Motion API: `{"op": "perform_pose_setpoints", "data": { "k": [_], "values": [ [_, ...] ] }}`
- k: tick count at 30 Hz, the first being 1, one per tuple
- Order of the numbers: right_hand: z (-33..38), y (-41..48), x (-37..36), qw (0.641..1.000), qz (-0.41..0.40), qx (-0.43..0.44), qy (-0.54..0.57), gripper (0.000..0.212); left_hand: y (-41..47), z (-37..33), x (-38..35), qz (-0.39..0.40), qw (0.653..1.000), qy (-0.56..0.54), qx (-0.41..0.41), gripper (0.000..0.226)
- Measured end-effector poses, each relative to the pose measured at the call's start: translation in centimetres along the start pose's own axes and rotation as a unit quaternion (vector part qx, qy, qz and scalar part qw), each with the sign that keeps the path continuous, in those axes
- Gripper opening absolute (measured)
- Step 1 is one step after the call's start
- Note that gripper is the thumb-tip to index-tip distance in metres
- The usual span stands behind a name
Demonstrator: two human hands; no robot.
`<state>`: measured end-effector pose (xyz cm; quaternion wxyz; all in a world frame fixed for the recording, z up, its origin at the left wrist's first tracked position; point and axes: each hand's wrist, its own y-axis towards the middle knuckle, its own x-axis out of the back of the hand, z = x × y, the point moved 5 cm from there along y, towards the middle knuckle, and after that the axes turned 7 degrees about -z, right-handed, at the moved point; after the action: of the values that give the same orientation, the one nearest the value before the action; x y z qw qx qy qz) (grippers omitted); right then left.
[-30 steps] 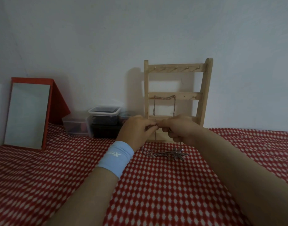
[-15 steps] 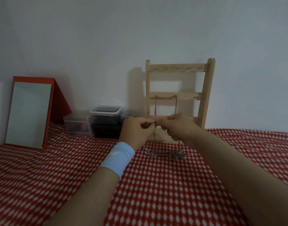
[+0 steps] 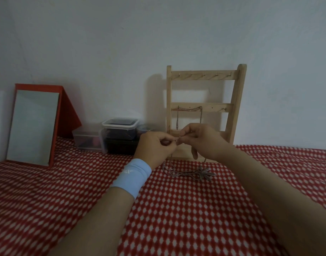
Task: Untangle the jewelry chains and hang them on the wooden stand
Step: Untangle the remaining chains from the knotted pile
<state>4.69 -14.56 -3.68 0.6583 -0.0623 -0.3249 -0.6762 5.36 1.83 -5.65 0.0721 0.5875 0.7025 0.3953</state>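
Left wrist: light-blue elastic wristband (image 3: 131,176) with small white logo. Right forearm: bare, no sleeve. Hands: bare, no gloves.

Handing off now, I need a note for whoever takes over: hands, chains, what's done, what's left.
The left hand and right hand each pinch the loose chain near its ends, in front of the wooden stand.
Its rest lies bunched with a pendant on the checked cloth.
Done: hung chain on the middle rail.
Left: free the loose chain, hang it.
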Motion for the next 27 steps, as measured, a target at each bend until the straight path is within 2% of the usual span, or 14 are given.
{"op": "perform_pose_setpoints", "data": {
  "k": [7,19,27],
  "values": [
    [0.1,0.1,0.2,0.998,-0.036,0.038,-0.031,0.006,0.1,0.2,-0.4,0.022,0.997,-0.028,0.062,0.014],
    [-0.2,0.3,0.3,0.997,-0.021,0.060,-0.035,0.005,0.0,0.2,-0.5,0.059,0.983,-0.085,0.153,0.011],
    [-0.8,0.3,0.2,1.000,0.007,-0.024,-0.016,0.027,0.3,-0.4,-0.2,0.069,0.993,-0.014,0.090,0.011]
  ]
}}
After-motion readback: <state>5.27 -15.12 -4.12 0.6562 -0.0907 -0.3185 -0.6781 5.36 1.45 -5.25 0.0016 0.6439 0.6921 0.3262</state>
